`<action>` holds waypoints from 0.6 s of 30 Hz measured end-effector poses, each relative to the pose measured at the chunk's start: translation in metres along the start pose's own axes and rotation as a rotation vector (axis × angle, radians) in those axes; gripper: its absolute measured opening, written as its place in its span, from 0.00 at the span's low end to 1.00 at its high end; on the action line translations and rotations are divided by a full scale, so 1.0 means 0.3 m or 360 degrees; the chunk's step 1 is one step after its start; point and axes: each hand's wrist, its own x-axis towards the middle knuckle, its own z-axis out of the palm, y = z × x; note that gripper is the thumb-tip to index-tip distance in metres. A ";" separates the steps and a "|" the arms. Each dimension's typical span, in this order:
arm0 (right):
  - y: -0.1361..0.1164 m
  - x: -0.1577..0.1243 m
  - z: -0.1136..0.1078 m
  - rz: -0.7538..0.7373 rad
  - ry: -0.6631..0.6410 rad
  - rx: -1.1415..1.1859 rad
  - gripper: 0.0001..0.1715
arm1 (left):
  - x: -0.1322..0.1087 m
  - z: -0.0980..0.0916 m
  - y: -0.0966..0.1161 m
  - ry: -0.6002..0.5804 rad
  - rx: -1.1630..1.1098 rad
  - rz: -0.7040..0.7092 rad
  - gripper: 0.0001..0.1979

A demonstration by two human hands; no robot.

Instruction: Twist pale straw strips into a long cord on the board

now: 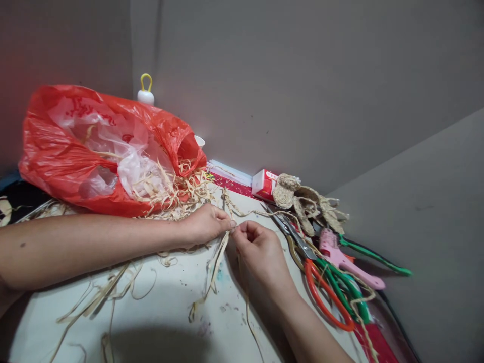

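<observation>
Red printing on the red plastic bag [49, 156] at the left, too creased and blurred to read. Small pale characters on the red face of a red-and-white box [264, 184] by the wall [283, 91], also too small to make out.

Centre, above the white tabletop [170, 297]: left hand [207, 223] and right hand [260, 249] close together, fingertips almost meeting, each pinching the pale straw strips [216, 262]. Loose ends hanging down below the fingers. Exact grip hard to see, with the pinch point small and partly covered by the fingertips. Just beyond, a thin braided cord [245, 212] running right towards the scissors; cannot tell whether joined to the strips in hand.

Left forearm stretched across the table, hiding part of the straw pile [189, 194] at the bag's mouth. White cup [200, 141] mostly hidden behind the bag; dark items at the left edge cut off.

To the right, in a crowded heap: woven straw pieces [285, 194], orange-handled scissors [315, 290] overlapping green handles [361, 302], and a pink glue gun [338, 259]. Behind the bag, a white object with a yellow loop [145, 96].
</observation>
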 end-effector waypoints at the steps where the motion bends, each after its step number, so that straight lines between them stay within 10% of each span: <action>1: 0.001 -0.001 0.002 -0.0040 -0.0003 -0.0024 0.18 | 0.004 0.000 -0.004 0.0008 -0.0011 0.0013 0.12; 18: 0.008 0.004 0.003 -0.0001 -0.0125 0.0268 0.17 | 0.007 -0.003 -0.010 0.0022 -0.0180 -0.0145 0.13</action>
